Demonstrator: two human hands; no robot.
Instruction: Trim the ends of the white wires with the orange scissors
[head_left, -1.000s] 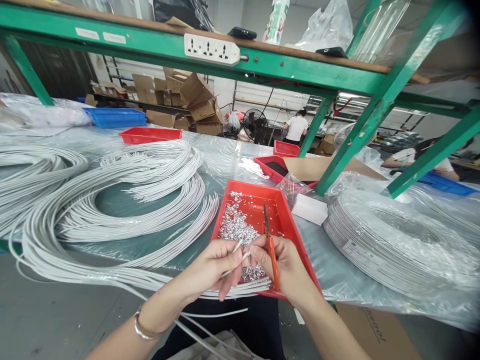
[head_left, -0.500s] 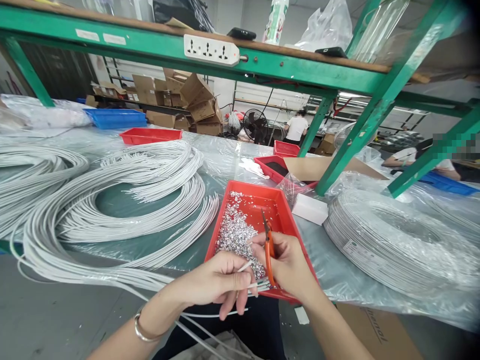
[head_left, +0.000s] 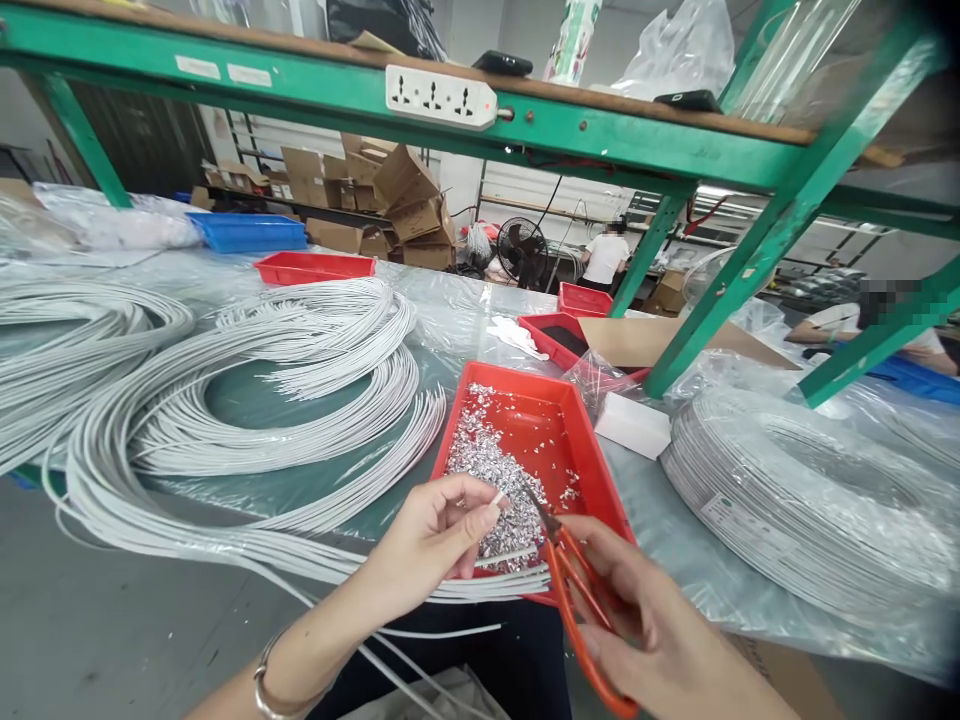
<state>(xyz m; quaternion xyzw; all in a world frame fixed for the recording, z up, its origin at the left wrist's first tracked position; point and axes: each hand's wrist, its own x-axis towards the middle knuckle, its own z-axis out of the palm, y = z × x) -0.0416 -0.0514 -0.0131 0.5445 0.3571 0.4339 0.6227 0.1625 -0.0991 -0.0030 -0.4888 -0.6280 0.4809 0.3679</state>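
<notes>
My left hand (head_left: pixel 427 535) pinches the tip of a white cable (head_left: pixel 497 499) between thumb and forefinger, over the red tray (head_left: pixel 600 470). My right hand (head_left: pixel 652 625) grips orange-handled scissors (head_left: pixel 562 585), their dark blades pointing up and left, close to the cable tip but apart from it. Small shiny silver scraps (head_left: pixel 480 450) are heaped along the tray's left side. Several more white cable ends (head_left: pixel 510 585) cross the tray's near edge below my left hand, part of a long bundle (head_left: pixel 225 545) running off to the left.
Coiled white cables (head_left: pixel 360 425) cover the bench on the left. At right lies a large plastic-wrapped cable coil (head_left: pixel 795 500), beside a small white box (head_left: pixel 634 425). A green shelf frame (head_left: pixel 615 150) with a power strip (head_left: pixel 441 97) spans overhead. Two people are farther back.
My right hand has swung the scissors down and right, and their handles have spread. My left hand has risen slightly and now holds one cable tip upward.
</notes>
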